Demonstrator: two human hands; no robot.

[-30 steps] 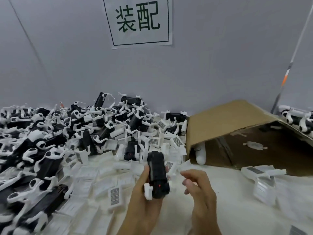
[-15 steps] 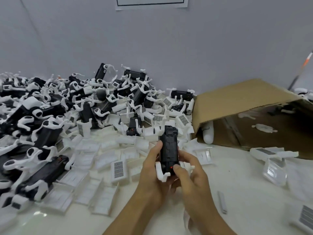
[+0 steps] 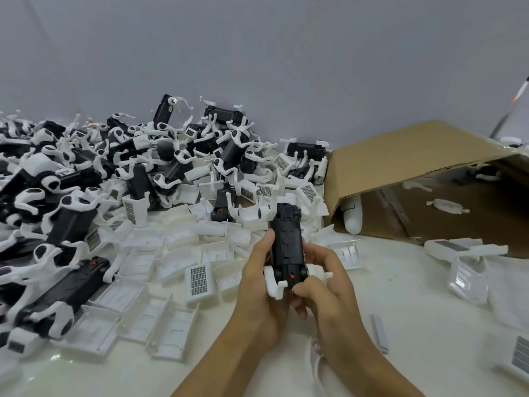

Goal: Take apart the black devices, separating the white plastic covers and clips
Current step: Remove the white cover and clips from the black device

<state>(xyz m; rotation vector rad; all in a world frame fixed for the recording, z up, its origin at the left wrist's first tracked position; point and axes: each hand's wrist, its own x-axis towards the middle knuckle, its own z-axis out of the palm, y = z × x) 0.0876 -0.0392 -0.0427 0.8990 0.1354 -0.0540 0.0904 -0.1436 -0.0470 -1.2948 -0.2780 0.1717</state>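
Gripping a long, boxy black device [image 3: 287,247] between them, both hands hold it upright above the glossy white tabletop [image 3: 429,310]. The left hand [image 3: 259,285] wraps its fingers behind the matte casing, thumb laid up along the left edge. The right hand [image 3: 323,282] curls round the right side, its thumb pressed at the lower end beside a small red dot. A curved white plastic clip [image 3: 274,283] hooks out from that lower end, just under the left thumb, and another white piece juts past the right fingers.

Left of the grip spreads a heap of like devices [image 3: 114,173], black bodies tangled with bent white clips. Nearer the hands, flat ribbed white covers [image 3: 160,319] lie scattered, several with a gridded panel [image 3: 199,279]. Right of the grip a brown corrugated cardboard box [image 3: 415,173] lies on its side, open mouth showing a few white parts within. A slim white strip [image 3: 379,333] lies on the table beside the right wrist.
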